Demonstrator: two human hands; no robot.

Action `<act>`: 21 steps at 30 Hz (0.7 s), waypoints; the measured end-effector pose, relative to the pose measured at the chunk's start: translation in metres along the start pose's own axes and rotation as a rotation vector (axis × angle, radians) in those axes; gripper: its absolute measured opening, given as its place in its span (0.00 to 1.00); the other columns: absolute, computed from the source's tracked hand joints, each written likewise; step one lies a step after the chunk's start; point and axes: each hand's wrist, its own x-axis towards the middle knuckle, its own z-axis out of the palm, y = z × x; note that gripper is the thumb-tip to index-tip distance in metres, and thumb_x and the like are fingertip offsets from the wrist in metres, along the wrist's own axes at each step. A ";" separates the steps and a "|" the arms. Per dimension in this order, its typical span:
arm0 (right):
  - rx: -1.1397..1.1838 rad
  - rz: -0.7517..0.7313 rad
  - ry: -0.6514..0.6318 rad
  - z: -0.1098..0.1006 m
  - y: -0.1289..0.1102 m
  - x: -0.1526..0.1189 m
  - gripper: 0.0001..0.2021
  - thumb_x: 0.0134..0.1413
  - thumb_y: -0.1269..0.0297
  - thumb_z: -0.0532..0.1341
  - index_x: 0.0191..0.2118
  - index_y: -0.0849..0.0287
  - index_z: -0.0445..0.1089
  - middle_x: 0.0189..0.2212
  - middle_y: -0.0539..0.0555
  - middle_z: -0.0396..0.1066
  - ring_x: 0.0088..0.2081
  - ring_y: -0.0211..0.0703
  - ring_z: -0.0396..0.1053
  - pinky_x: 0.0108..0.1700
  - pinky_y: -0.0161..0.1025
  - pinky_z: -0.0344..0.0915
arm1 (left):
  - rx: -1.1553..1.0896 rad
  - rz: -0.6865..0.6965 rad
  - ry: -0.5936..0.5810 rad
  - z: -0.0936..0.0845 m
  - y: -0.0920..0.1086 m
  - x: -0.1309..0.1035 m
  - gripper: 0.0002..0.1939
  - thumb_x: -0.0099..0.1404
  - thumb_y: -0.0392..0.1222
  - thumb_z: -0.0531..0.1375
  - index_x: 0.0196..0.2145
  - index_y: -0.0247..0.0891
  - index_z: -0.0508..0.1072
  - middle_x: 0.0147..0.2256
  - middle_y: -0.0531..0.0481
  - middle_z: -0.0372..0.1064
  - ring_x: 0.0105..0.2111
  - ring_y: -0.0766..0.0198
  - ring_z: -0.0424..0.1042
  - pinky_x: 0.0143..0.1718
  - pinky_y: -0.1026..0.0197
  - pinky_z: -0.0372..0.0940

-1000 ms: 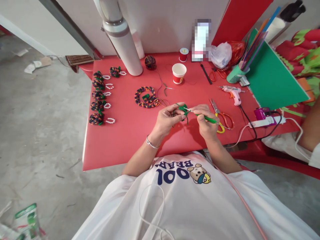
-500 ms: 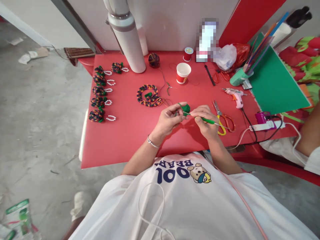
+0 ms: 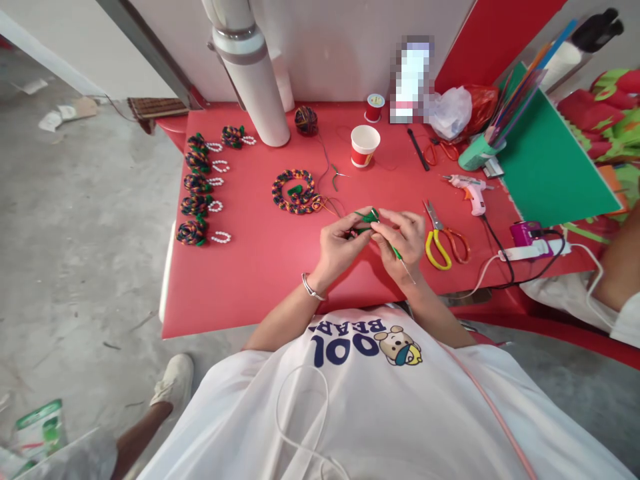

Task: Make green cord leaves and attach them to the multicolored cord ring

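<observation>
My left hand pinches a small green crocheted piece above the front middle of the table; the fingers hide much of it. My right hand grips a crochet hook with a green handle, its shaft slanting down toward my wrist. Both hands meet at the green piece, the hook's tip beside it. Left of them lies a coiled multicoloured crocheted strip with a bit of green inside the coil. Scissors with yellow and orange handles rest right of my right hand.
On the red table are several yarn flowers with bead loops, a tall white bottle, a yarn ball, a paper cup, a pink glue gun and a power strip. Another person's leg shows at right.
My right hand has moved slightly left, closer to my left hand. The crochet hook has swung from nearly level to steeply slanted. A shoe has come further into view at lower left.
</observation>
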 end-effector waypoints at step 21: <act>1.153 0.464 -0.468 -0.007 0.056 0.035 0.15 0.61 0.42 0.69 0.37 0.48 0.82 0.36 0.53 0.83 0.42 0.47 0.80 0.53 0.53 0.76 | -0.247 -0.385 -0.113 -0.017 0.023 0.008 0.24 0.44 0.39 0.80 0.41 0.35 0.86 0.27 0.52 0.74 0.18 0.78 0.56 0.18 0.67 0.42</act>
